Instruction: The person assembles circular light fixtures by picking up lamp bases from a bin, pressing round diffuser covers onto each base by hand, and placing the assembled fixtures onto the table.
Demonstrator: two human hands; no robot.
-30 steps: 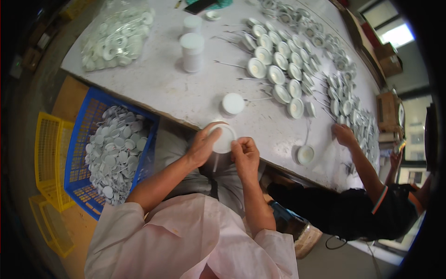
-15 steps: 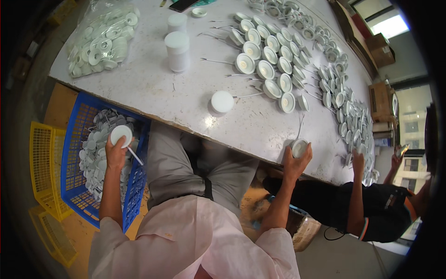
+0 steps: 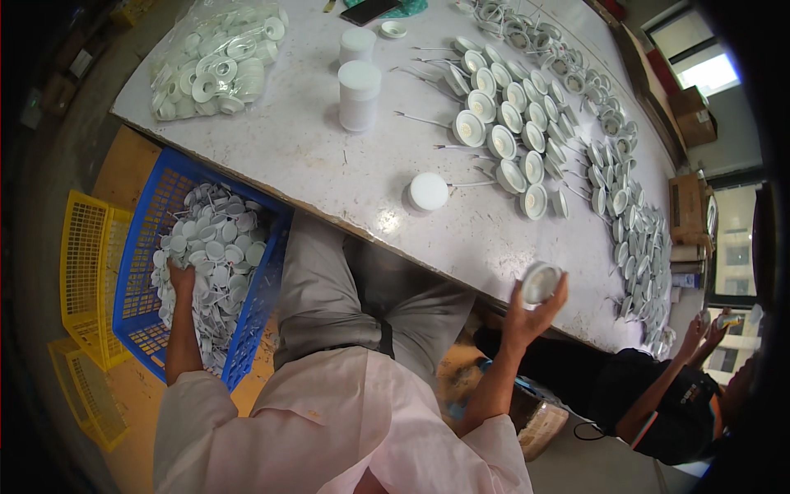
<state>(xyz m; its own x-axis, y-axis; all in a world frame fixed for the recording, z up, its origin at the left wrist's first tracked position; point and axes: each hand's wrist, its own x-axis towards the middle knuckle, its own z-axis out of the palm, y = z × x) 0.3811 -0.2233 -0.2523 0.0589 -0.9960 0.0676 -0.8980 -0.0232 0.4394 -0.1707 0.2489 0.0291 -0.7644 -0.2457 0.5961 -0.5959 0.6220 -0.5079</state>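
Note:
My right hand [image 3: 527, 317] is raised at the near edge of the table, its thumb and fingers closed round a small white downlight [image 3: 541, 285] with a round rim. Down on the left, my left hand [image 3: 181, 284] is at the side of a heap of white finished downlights [image 3: 218, 247] in a blue plastic basket [image 3: 136, 272]; its fingers are hidden, so I cannot tell if it holds one. On the white table [image 3: 321, 169], several open downlights [image 3: 504, 142] with thin wires lie in rows. A white disc-topped downlight [image 3: 428, 191] lies nearer me, its wire pointing right.
A clear bag of white rings [image 3: 218, 70] lies at the far left, beside stacked white round diffuser covers [image 3: 360, 95]. A phone [image 3: 369, 10] is at the back. Yellow crates [image 3: 82, 280] stand left of the basket. At right, a co-worker [image 3: 658, 395] works beside more downlights [image 3: 638, 255].
My left hand has gone down into the basket; the white downlight it held no longer shows in it. My right hand has lifted its downlight slightly, and the view has shifted.

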